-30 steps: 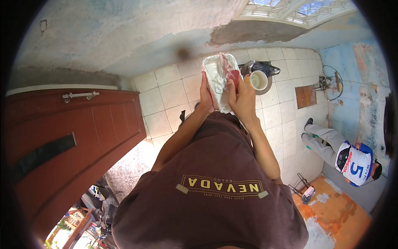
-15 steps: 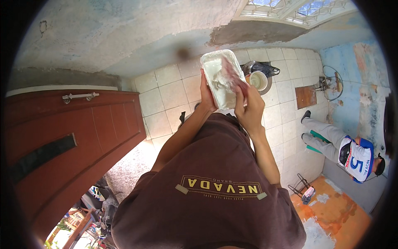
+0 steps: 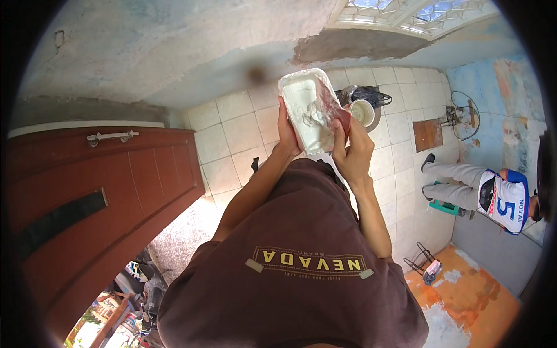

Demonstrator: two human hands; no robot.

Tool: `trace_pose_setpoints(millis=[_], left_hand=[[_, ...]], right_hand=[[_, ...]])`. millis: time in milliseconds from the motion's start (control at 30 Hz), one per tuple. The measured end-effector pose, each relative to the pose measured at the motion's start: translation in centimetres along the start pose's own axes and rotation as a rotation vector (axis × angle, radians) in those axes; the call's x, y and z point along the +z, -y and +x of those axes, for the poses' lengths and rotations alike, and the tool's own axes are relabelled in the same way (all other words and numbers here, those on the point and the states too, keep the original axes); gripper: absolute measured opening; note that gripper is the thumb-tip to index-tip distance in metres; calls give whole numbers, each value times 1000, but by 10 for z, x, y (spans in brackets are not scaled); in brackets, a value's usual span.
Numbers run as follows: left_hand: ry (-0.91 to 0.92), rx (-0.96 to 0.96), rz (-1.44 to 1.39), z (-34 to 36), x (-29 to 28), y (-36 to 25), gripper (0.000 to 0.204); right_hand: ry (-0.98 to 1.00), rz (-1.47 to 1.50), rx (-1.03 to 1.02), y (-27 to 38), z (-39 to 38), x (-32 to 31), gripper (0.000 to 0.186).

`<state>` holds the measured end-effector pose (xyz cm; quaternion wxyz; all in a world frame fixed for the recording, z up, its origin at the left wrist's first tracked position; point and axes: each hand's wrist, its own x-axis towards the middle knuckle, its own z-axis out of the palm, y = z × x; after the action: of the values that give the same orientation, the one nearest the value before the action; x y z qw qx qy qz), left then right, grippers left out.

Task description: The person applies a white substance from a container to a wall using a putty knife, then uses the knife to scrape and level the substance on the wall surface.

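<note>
Up in front of my chest is a white rectangular tub [image 3: 304, 73], tilted, with white paste [image 3: 310, 113] smeared and heaped inside. My left hand [image 3: 288, 134] grips the tub by its left side, fingers going underneath. Between the thumb and fingers of my right hand [image 3: 357, 146] is a reddish flat putty scraper [image 3: 342, 118]. Its blade lies over the tub's right side, coated with white paste. The right hand's far fingertips are partly hidden behind the scraper.
Just beyond my right hand, a white bucket [image 3: 370, 112] stands on the tiled floor beside a black plastic bag [image 3: 376, 97]. A brown door [image 3: 145, 168] is at left. Another person [image 3: 500, 200] stands at far right, near a wire rack [image 3: 422, 261]. A patched wall [image 3: 191, 46] rises ahead.
The scraper, blurred over the tub's middle before, has shifted to its right side and shows clearly. The paste has a changed shape. At right, the other person has moved.
</note>
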<state>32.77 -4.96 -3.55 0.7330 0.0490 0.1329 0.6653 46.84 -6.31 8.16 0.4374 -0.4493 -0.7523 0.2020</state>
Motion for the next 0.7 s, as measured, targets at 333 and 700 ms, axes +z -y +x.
trace_pose_setpoints(millis=[333,700], left_hand=[[-33,37,27,3,2,-5,89],[0,-40,-23,6,4,-3,90]], right_hand=[[-17,-24,127,15,6,-6,13],[158,17,335,6,33,-11,14]])
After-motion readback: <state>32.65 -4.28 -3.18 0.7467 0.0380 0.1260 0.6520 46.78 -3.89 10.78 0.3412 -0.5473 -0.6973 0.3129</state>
